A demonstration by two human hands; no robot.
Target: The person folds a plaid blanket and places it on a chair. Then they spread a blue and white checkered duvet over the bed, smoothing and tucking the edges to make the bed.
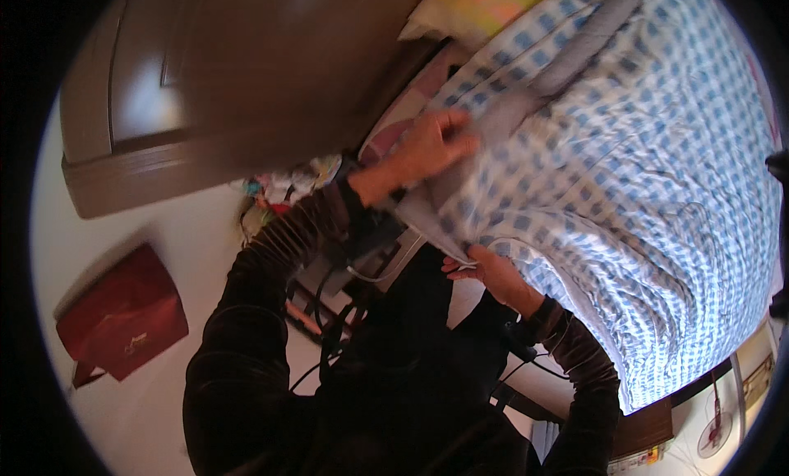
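Observation:
A blue-and-white checked quilt (592,168) with a grey underside and border lies rumpled over a bed. At its near side my right hand (502,279) grips the edge between thumb and fingers, and a pale tip of cloth pokes out there. My left hand (431,146) is blurred, just over or against the folded-back grey border (511,115). Its thumb and fingers look apart, with no cloth visible between them. Part of a pink patterned sheet (425,85) shows beyond the left hand.
A brown wooden panelled piece of furniture (246,75) stands at upper left, beside a yellow pillow (487,11). A red bag (126,316) bearing writing is on the floor. Dark straps and a white cable (394,273) lie near my legs. A fan (715,433) is at lower right.

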